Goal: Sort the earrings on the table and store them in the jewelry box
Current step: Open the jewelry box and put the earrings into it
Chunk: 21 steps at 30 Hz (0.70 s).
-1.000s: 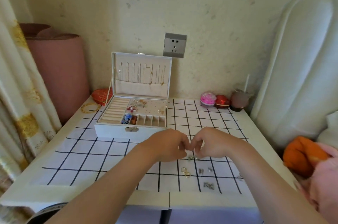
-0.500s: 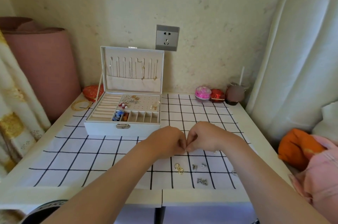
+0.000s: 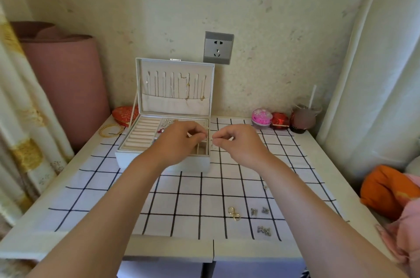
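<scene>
The white jewelry box (image 3: 127, 159) stands open at the back left of the table, its lid upright with chains hanging inside. My left hand (image 3: 181, 139) hovers over the box's right compartments, fingertips pinched together on something too small to make out. My right hand (image 3: 236, 141) is just right of the box, also pinching something tiny. A pair of gold hoop earrings (image 3: 234, 213) lies on the checked cloth near the front. Right of them lie silver butterfly earrings (image 3: 259, 210) and another silver pair (image 3: 264, 230).
A gold bangle (image 3: 111, 130) and a red heart-shaped box (image 3: 124, 114) lie left of the jewelry box. A pink ball (image 3: 261, 118), a red box (image 3: 280, 120) and a cup with a straw (image 3: 303, 118) stand at the back right. Orange cloth (image 3: 386, 189) lies off the right edge.
Both hands moved from the cloth's middle, where their fingertips met, back toward the jewelry box and slightly apart. The left hand now sits over the box's compartments.
</scene>
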Each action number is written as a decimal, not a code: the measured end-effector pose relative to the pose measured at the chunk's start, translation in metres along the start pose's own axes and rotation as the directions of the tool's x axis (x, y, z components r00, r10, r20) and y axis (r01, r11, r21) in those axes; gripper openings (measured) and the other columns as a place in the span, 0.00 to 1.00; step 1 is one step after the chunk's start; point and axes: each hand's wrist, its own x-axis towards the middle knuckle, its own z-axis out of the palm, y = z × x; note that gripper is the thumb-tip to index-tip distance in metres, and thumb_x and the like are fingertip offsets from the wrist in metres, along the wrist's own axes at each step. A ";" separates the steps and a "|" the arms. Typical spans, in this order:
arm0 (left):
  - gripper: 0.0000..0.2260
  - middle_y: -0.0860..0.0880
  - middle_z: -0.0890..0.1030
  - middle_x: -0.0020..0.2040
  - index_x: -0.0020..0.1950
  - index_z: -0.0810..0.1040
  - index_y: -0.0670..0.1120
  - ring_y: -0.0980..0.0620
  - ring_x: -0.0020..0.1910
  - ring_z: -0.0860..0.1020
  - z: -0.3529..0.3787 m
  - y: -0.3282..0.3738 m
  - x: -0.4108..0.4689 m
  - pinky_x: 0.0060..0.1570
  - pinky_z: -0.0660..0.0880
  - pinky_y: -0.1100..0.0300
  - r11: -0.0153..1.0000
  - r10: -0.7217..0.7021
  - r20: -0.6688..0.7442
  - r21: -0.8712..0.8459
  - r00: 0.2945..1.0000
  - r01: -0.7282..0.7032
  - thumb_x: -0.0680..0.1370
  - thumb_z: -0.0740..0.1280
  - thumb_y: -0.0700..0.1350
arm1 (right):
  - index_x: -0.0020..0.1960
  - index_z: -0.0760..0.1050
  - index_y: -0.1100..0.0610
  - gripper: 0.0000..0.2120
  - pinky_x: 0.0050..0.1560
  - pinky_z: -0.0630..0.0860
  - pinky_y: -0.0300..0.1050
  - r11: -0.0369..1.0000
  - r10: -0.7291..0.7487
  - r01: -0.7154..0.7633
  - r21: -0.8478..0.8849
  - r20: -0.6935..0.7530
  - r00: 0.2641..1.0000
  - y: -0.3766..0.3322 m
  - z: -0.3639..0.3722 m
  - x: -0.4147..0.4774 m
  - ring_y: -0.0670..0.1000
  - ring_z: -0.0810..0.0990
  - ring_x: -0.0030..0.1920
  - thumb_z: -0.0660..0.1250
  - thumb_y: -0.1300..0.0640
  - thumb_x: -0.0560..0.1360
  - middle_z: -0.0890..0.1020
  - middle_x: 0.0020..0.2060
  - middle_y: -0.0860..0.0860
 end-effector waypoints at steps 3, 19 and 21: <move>0.06 0.62 0.78 0.38 0.50 0.82 0.53 0.64 0.37 0.75 -0.010 -0.011 -0.001 0.34 0.67 0.68 0.999 -0.043 -0.046 -0.015 0.998 0.042 0.80 0.66 0.45 | 0.46 0.84 0.45 0.02 0.52 0.76 0.41 0.994 -0.026 0.029 -0.106 0.028 0.999 -0.005 0.014 0.011 0.40 0.81 0.48 0.73 0.52 0.75 0.84 0.44 0.41; 0.02 0.54 0.83 0.36 0.45 0.83 0.50 0.57 0.32 0.78 0.001 -0.019 0.005 0.35 0.75 0.62 0.922 -0.174 -0.106 -0.366 0.979 0.124 0.74 0.74 0.47 | 0.54 0.85 0.49 0.11 0.34 0.74 0.36 0.990 -0.034 0.016 0.137 0.130 0.991 -0.022 0.014 0.018 0.38 0.77 0.29 0.74 0.60 0.74 0.86 0.43 0.49; 0.05 0.55 0.82 0.34 0.44 0.82 0.50 0.60 0.29 0.77 0.000 -0.015 0.007 0.25 0.70 0.69 0.913 -0.207 -0.151 -0.384 0.967 0.136 0.74 0.74 0.49 | 0.52 0.85 0.51 0.10 0.31 0.73 0.36 0.978 -0.034 0.017 0.209 0.080 0.996 -0.028 0.013 0.015 0.39 0.75 0.26 0.75 0.62 0.72 0.86 0.38 0.47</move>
